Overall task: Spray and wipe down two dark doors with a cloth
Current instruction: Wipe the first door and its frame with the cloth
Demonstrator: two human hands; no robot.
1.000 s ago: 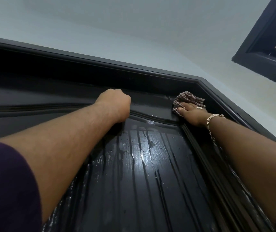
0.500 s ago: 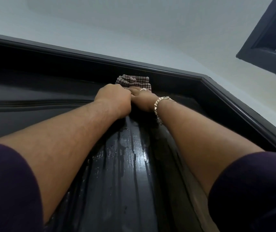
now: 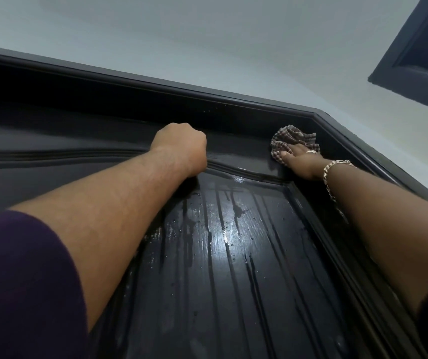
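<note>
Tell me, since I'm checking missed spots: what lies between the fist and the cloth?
Head view: only bare dark door between left fist and cloth.

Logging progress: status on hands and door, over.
Right hand presses cloth at door top corner. Left hand fisted on moulding. Panel streaked wet. Nothing obstructing.

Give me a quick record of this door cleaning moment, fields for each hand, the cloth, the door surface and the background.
left hand: fist against the door's upper moulding; nothing visible in it
right hand: presses the checked cloth, fingers fairly straight
cloth position: top right corner of the dark door
door surface: wet, drips running down the panel
wrist: chain bracelet on right arm
background: pale wall
</note>
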